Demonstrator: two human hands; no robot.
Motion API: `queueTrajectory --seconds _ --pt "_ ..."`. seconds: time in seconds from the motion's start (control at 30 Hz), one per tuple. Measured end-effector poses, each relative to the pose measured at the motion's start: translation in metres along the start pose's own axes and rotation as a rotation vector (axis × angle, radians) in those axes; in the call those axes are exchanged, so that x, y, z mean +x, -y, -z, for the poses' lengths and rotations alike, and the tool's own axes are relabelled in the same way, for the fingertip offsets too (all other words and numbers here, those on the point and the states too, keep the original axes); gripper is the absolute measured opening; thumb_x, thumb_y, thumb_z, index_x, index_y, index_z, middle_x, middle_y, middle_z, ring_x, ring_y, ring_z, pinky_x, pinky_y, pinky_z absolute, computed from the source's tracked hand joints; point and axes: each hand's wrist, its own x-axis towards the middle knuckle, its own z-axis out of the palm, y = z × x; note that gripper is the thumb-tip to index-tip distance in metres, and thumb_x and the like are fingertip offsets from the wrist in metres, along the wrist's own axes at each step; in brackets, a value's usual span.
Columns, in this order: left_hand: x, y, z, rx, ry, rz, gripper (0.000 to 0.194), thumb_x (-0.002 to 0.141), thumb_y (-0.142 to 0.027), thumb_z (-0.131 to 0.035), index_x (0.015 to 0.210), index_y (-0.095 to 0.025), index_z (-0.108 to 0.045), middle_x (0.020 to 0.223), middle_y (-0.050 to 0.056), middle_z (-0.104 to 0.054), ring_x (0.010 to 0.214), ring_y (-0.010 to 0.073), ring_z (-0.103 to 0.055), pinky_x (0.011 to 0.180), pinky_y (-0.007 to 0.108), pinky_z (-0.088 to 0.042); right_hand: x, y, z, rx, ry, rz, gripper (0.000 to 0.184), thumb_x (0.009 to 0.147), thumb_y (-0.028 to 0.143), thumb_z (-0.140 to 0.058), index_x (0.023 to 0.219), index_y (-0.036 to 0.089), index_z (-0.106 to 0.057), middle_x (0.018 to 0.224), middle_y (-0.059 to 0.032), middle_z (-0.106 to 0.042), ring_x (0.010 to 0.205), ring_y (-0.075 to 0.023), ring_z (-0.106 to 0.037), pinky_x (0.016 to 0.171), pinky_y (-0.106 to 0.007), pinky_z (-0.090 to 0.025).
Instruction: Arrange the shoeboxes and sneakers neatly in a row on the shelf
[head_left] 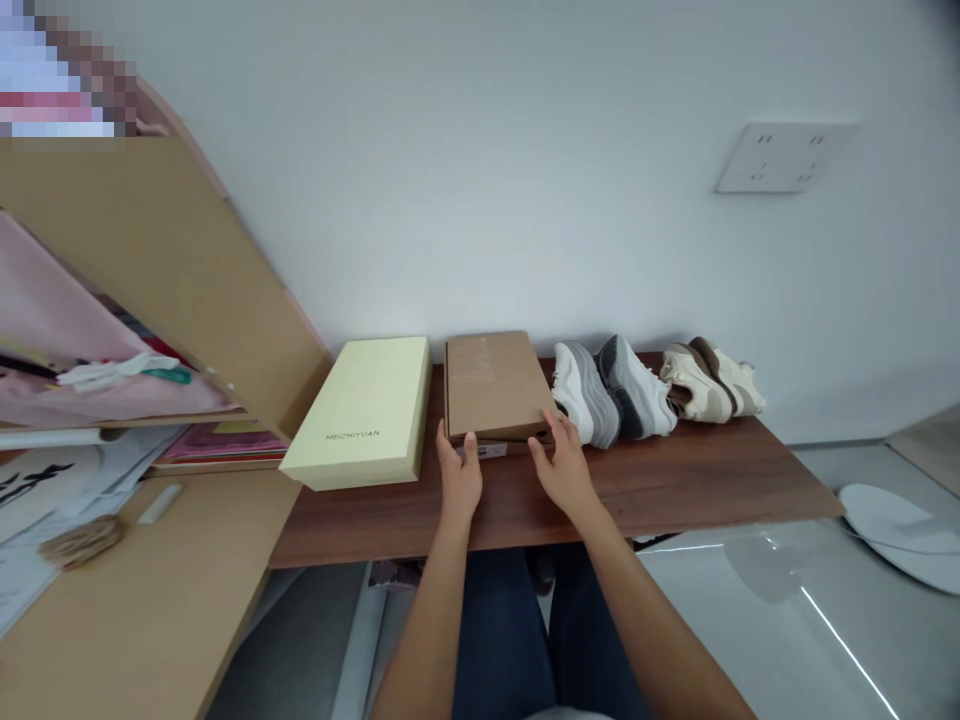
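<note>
A brown cardboard shoebox (495, 385), its lid closed, lies on the dark wooden board against the wall. My left hand (459, 478) is at its front left corner, fingers along the side and thumb at the front. At the front right corner, my right hand (564, 465) has its fingers on the edge and its thumb by the front face. To the left lies a pale yellow shoebox (375, 400) with printed lettering. Just right of the brown box, white and grey sneakers (586, 395) rest on their sides.
Beige sneakers (705, 380) lie farther right on the wooden board (600, 510). A tan desk (180, 600) with shelves, papers and a hair bundle (81, 542) stands at the left. A wall socket panel (784, 157) is at upper right, and a white round object (904, 535) is on the floor.
</note>
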Motion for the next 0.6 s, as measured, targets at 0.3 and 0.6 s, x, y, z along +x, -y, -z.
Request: queueTrajectory --seconds 0.3,0.6 --pt "0.019 0.001 0.002 -0.035 0.11 0.052 0.059 0.096 -0.044 -0.045 0.146 -0.016 -0.033 0.153 0.017 -0.038 0.144 0.0227 -0.034 0.119 0.041 -0.023 -0.007 0.011 0.003 -0.192 0.069 -0.01 0.063 0.094 0.041 -0.044 0.151 0.017 -0.03 0.141 -0.0214 -0.042 0.132 -0.0337 -0.045 0.103 -0.053 -0.045" --pt "-0.03 -0.05 0.095 -0.146 0.0 -0.265 0.058 0.094 -0.048 -0.048 0.145 -0.022 -0.04 0.148 0.014 -0.046 0.136 0.0242 -0.045 0.114 0.041 -0.035 0.004 0.049 0.018 -0.222 -0.152 0.115 0.061 0.094 0.045 -0.046 0.146 0.018 -0.034 0.15 -0.0216 -0.032 0.143 -0.0351 -0.029 0.109 -0.061 -0.035"
